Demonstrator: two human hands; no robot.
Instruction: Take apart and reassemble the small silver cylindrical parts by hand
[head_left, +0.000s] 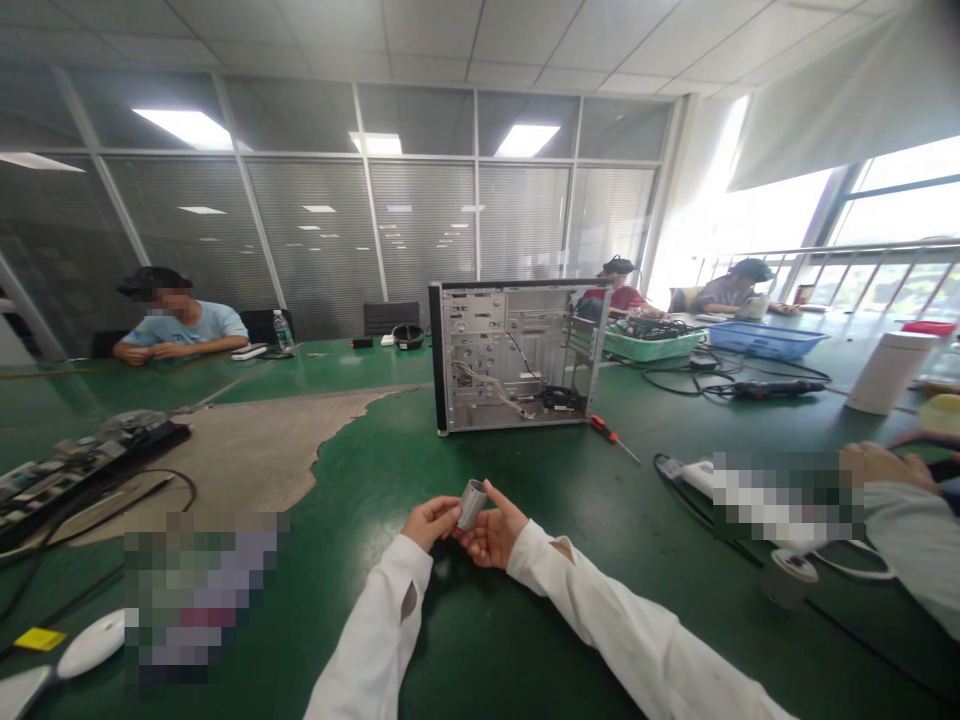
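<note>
A short grey metallic-looking cylinder (472,503), tilted and with a rim at its upper end, is between my two hands above the green table. What exactly it is, I cannot make out. My left hand (433,522) pinches its left side with thumb and fingers. From the right, my right hand (498,532) cups it, fingers curled underneath and thumb up near the top. Beyond the hands stands a computer case (517,365), its side open, showing a black fan (561,398) and loose cables (484,382). An orange-and-black screwdriver (606,432) lies by its lower right corner.
A torn patch (262,440) marks the table's left, near a black strip of parts (97,465). At right are a white power strip (709,480), a co-worker's hand (885,468), a white bottle (885,372), a green basket (652,343) and a blue basket (765,340). Other people sit farther off.
</note>
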